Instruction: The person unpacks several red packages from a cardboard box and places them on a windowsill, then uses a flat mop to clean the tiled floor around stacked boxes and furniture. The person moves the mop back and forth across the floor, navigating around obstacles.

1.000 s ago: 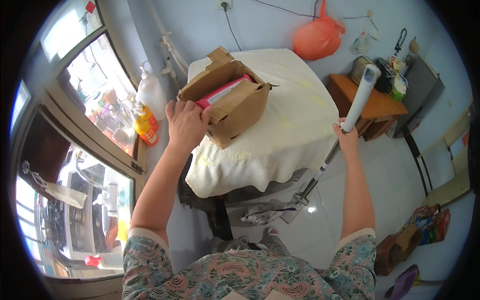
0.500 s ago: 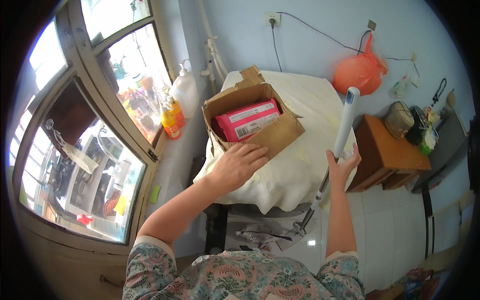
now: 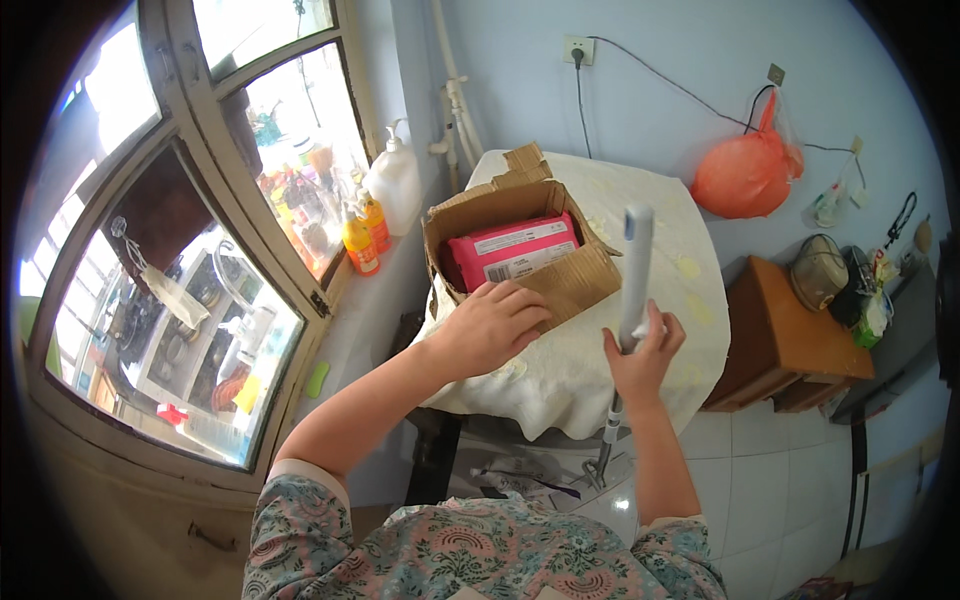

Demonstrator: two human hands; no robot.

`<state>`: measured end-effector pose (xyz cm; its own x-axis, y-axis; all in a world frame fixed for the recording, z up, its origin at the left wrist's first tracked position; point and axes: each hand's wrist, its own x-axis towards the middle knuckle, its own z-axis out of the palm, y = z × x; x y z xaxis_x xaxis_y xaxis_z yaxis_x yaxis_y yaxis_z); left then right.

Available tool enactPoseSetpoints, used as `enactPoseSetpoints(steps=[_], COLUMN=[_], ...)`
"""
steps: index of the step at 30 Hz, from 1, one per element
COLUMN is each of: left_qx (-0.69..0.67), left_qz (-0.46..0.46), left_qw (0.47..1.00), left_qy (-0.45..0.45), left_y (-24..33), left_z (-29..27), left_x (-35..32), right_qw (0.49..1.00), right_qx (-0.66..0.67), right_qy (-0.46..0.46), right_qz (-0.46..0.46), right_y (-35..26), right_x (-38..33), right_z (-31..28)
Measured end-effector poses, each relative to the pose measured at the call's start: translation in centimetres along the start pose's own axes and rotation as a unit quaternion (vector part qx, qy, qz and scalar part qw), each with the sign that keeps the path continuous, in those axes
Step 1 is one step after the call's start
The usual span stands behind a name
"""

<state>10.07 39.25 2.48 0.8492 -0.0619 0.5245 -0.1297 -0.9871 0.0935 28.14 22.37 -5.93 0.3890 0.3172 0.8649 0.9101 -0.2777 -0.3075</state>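
On the cloth-covered table point(image 3: 690, 310) stands an open cardboard box point(image 3: 585, 285) with a pink pack of wipes point(image 3: 515, 250) inside. My left hand point(image 3: 492, 330) lies over the box's near flap, fingers together and bent, thumb hidden. Slightly blurred, my right hand point(image 3: 645, 360) is round the pale grey handle of a mop point(image 3: 636, 270), thumb on one side and fingers on the other. The mop stands upright in front of the table, its lower end reaching down to the floor.
Orange pump bottles point(image 3: 360, 243) and a large white pump bottle point(image 3: 397, 180) stand on the sill at left by the window. A red plastic bag point(image 3: 745, 170) hangs on the wall. A brown wooden cabinet point(image 3: 790, 340) carries a pot at right.
My right hand has moved left with the mop, bringing the handle close to the box. My left hand stays on the flap. The whole view has shifted slightly.
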Motion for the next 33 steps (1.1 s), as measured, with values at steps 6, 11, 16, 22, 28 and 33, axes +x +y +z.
enactPoseSetpoints(steps=[6, 11, 16, 22, 28, 33], left_qx=[-0.107, -0.152, -0.322, 0.068, -0.006, -0.038], left_qz=[-0.004, -0.014, -0.150, -0.329, -0.305, -0.302], left_qw=[0.994, 0.988, 0.934, 0.925, 0.893, 0.907], left_qy=[0.012, -0.014, -0.032, -0.176, -0.332, -0.292], left_y=[-1.8, -2.7, -4.2, -10.4, -11.3, -7.6], left_z=[-0.1, -0.2, -1.4, -0.7, 0.5, -0.3], left_x=[1.1, 1.2, 2.3, 4.7, 6.1, 5.9], right_qw=[0.986, 0.942, 0.906, 0.917, 0.934, 0.941], right_qx=[0.116, 0.155, 0.109, 0.088, 0.090, 0.065], right_qy=[-0.113, -0.295, -0.408, -0.386, -0.341, -0.327], right_qz=[-0.030, 0.026, 0.033, 0.048, 0.053, 0.057], right_y=[-4.2, -4.7, -5.1, -7.1, -6.9, -6.6], right_x=[5.8, 8.2, 9.2, 8.4, 7.3, 6.3], right_z=[0.3, 0.8, 0.8, 1.5, 1.9, 2.5])
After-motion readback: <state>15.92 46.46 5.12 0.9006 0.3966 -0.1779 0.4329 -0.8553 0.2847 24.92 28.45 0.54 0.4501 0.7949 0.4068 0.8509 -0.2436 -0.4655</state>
